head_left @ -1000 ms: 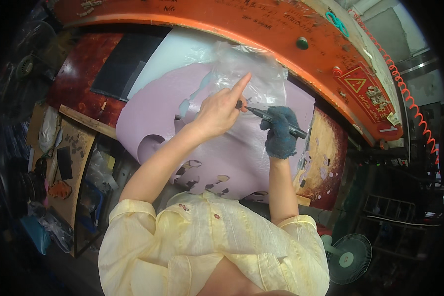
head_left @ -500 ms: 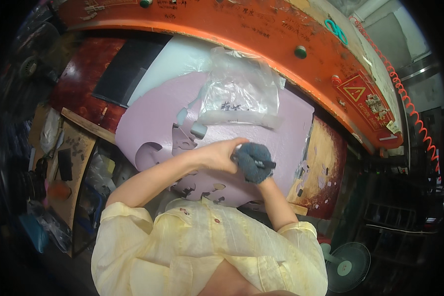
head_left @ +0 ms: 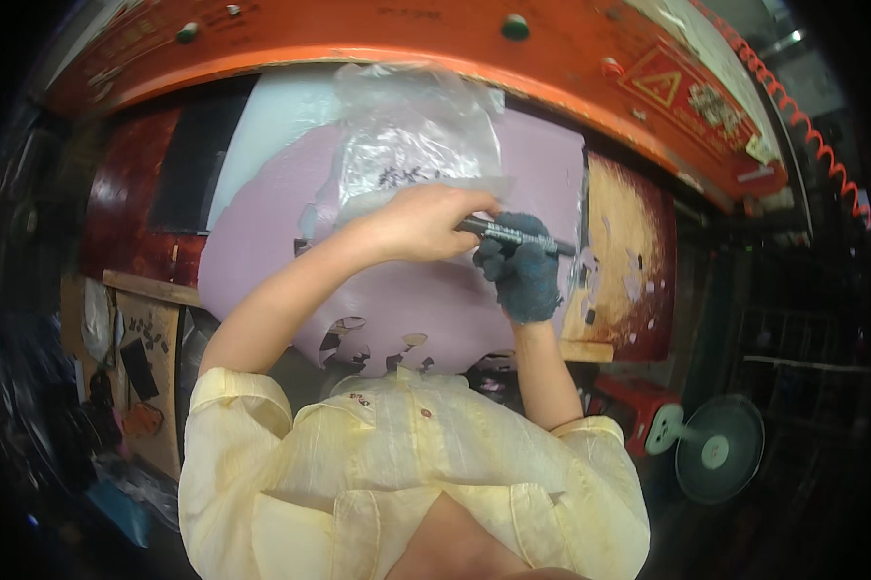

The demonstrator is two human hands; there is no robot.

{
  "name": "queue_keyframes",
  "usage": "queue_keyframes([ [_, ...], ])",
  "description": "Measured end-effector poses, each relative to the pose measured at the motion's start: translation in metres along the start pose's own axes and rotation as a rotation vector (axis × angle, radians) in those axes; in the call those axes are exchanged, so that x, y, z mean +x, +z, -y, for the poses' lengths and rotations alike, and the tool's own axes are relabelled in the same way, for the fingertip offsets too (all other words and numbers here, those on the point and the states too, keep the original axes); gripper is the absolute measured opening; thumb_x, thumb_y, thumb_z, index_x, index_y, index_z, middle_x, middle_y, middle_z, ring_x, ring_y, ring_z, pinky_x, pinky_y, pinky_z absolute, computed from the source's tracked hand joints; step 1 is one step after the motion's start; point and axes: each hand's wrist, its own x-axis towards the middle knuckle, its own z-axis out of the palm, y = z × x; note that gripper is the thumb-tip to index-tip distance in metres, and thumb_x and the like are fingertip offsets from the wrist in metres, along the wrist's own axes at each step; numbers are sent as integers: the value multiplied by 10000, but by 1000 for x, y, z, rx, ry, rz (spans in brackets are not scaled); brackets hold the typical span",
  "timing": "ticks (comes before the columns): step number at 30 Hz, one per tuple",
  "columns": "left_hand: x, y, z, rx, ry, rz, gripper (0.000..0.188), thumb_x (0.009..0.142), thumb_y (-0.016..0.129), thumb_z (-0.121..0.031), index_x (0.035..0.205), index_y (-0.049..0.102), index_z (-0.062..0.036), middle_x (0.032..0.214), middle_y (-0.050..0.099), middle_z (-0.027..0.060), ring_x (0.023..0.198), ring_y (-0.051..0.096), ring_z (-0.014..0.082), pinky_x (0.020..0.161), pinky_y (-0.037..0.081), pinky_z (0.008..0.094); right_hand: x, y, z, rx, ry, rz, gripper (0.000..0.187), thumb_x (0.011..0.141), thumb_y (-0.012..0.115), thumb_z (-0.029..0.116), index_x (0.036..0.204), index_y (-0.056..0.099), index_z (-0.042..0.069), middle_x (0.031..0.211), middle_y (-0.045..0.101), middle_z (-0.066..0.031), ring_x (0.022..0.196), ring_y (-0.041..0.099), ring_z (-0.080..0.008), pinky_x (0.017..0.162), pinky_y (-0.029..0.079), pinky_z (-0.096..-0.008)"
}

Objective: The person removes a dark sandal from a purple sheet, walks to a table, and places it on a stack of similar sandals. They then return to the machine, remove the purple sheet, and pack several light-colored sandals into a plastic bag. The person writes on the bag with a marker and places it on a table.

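Observation:
A black marker pen (head_left: 515, 235) with pale lettering lies crosswise between my two hands, over the lilac sheet (head_left: 397, 295). Bare fingertips of my left hand (head_left: 424, 222) are closed on its left end. My right hand (head_left: 521, 275), in a dark blue-grey knitted glove, has its fingers wrapped round the barrel. Just beyond the hands, a clear plastic bag (head_left: 411, 130) with dark handwriting on it rests on the lilac sheet. That sheet has irregular cut-outs along its near edge.
An orange machine beam (head_left: 358, 39) with green and red buttons spans the far side. Under the lilac sheet lie a pale blue-white sheet (head_left: 252, 126) and a black sheet (head_left: 194, 164). Lilac scraps litter the worn board (head_left: 619, 261) at right. A fan (head_left: 718, 449) stands lower right.
My view has shifted. Both hands are now farther forward over the sheet, and the gloved hand has turned so that more of the marker pen shows between them.

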Motion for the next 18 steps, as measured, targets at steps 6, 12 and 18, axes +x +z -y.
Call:
queue_keyframes([
  [6, -3, 18, -13, 272, -55, -162, 240, 706, 679, -116, 923, 576, -116, 714, 624, 91, 705, 617, 300, 597, 455, 400, -4, -13, 50, -423, 90, -118, 140, 845, 551, 180, 835, 587, 45, 646, 560, -43, 461, 490, -85, 402, 347, -175],
  [12, -5, 9, -22, -61, -49, 145, 179, 701, 642, -70, 876, 607, -75, 685, 610, 84, 691, 617, 209, 614, 455, 330, -24, -18, 47, -768, -420, 137, 129, 841, 494, 87, 810, 587, 3, 640, 541, -50, 469, 467, -98, 428, 363, -239],
  [18, -23, 0, -27, -280, -149, 545, 444, 724, 700, -169, 1133, 580, -43, 935, 642, 111, 831, 591, 202, 749, 454, 309, -34, -35, 36, -796, -420, 272, 169, 855, 502, 139, 859, 586, -7, 645, 539, -74, 454, 438, -113, 417, 353, -246],
])
